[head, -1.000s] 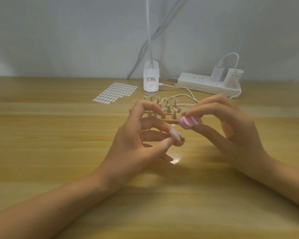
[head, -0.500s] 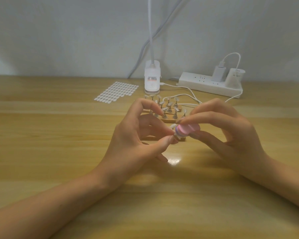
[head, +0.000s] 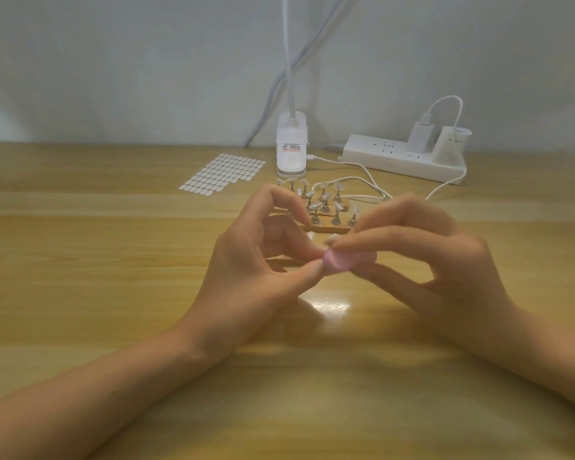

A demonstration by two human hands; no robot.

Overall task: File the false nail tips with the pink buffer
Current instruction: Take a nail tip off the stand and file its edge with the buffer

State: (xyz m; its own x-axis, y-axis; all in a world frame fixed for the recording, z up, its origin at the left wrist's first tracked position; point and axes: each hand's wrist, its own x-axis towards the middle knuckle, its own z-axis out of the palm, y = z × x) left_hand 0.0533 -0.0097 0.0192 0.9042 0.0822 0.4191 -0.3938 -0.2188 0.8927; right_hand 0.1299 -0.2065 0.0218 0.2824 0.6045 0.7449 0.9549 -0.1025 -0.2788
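My right hand (head: 422, 260) pinches the pink buffer (head: 341, 262) between thumb and forefinger, just above the wooden table. My left hand (head: 263, 270) pinches a false nail tip between thumb and fingers; the buffer's left end covers the tip, so it is hidden. The buffer presses against my left fingertips and looks blurred. Behind the hands stands a wooden holder (head: 326, 227) with several false nail tips (head: 324, 199) on small metal stands.
A sheet of small white adhesive tabs (head: 223, 174) lies at the back left. A white lamp base (head: 291, 151) stands behind the holder. A white power strip (head: 405, 159) with plugs and cables (head: 362, 180) lies at the back right, against the wall.
My right hand has brought the pink buffer down and left, from apart from the nail tip onto it. The tip, visible before, is now covered. My left hand stays in place.
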